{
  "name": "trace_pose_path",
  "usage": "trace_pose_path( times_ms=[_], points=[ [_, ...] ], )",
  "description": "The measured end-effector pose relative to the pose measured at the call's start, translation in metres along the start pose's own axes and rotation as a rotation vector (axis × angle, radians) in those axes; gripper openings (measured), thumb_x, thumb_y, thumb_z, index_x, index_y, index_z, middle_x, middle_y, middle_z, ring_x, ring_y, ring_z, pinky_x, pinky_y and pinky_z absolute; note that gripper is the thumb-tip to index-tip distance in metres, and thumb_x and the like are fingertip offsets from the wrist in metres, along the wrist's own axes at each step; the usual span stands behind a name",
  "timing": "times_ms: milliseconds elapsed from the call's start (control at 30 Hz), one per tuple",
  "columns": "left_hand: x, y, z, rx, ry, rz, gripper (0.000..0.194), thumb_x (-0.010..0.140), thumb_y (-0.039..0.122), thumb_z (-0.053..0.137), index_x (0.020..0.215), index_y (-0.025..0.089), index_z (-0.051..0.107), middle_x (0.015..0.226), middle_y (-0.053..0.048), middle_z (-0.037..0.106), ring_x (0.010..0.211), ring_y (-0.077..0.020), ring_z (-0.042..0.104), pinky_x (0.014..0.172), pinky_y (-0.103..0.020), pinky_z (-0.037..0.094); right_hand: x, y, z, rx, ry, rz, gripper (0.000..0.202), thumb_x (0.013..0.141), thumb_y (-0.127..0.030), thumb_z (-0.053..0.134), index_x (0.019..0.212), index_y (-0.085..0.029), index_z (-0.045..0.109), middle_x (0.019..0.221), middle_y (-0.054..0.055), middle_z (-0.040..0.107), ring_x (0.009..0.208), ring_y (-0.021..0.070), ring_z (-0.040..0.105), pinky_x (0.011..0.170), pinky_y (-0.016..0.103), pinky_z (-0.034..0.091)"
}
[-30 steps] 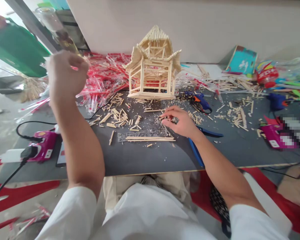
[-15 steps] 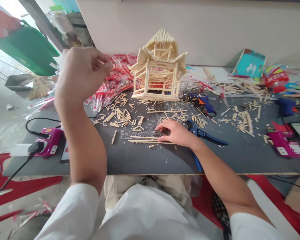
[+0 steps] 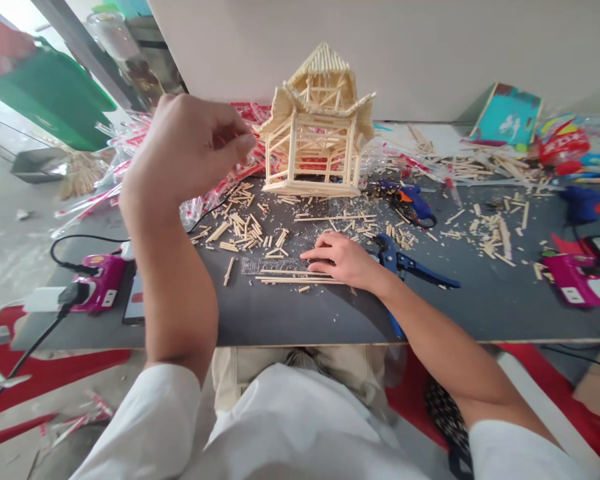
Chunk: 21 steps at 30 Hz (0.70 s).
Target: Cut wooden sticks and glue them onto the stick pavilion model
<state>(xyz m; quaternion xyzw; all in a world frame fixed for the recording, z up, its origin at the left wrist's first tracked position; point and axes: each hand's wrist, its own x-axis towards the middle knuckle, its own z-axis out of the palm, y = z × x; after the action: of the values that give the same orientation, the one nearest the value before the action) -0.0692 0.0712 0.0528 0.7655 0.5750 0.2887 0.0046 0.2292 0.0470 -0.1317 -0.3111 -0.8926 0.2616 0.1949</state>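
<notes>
My left hand (image 3: 187,150) is raised at the left, in front of the red and clear plastic wrappers, its fingers curled with thumb near fingertips; anything between them is too small to make out. My right hand (image 3: 343,260) rests over the right part of a clear ruler (image 3: 253,266), fingers slightly apart, fingertips by thin wooden sticks (image 3: 285,280) lying along it. Whether it grips a stick is unclear. Behind stands a pavilion model (image 3: 320,127) made of wooden sticks, with a two-tier roof. Blue cutters (image 3: 423,269) lie right of my right hand.
Cut stick pieces (image 3: 245,230) are scattered mid-table. A blue glue gun (image 3: 414,202) lies right of the model. Purple power strips (image 3: 100,283) sit at both table ends. A turquoise box (image 3: 507,115) and a red-lidded jar (image 3: 564,143) stand at the back right.
My left hand has moved right and slightly down, closer to the model. My right hand has shifted a little left over the ruler. The view has tilted slightly.
</notes>
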Motion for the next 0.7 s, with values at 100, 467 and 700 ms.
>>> trace_pose_path(
  times_ms=[100,467,700],
  points=[
    [-0.001,0.002,-0.001,-0.020,0.000,0.029,0.018,0.090,0.032,0.069,0.084,0.021,0.081,0.062,0.002,0.064,0.061,-0.0128,0.057,0.098,-0.037,0.054,0.003,0.001,0.003,0.047,0.018,0.001,0.020,0.100,-0.038,0.071,0.109,-0.026,0.084,0.099,0.007,0.070,0.092,0.0227,0.066,0.087,0.037,0.051],
    [-0.005,0.041,0.007,-0.094,-0.045,0.212,0.019,0.096,0.035,0.065,0.089,0.026,0.080,0.072,0.002,0.072,0.066,-0.0155,0.068,0.084,-0.036,0.059,0.003,0.001,-0.001,0.043,0.037,0.064,0.019,0.107,-0.032,0.058,0.091,-0.021,0.063,0.095,0.007,0.065,0.083,0.0203,0.061,0.080,0.034,0.047],
    [-0.007,0.046,0.011,-0.212,-0.100,0.227,0.020,0.100,0.034,0.062,0.092,0.025,0.078,0.073,0.005,0.073,0.067,-0.0105,0.068,0.074,-0.027,0.056,-0.006,-0.003,-0.021,0.010,0.174,0.117,0.014,0.106,-0.032,0.059,0.103,-0.023,0.069,0.103,0.006,0.072,0.082,0.0196,0.065,0.081,0.035,0.048]
  ],
)
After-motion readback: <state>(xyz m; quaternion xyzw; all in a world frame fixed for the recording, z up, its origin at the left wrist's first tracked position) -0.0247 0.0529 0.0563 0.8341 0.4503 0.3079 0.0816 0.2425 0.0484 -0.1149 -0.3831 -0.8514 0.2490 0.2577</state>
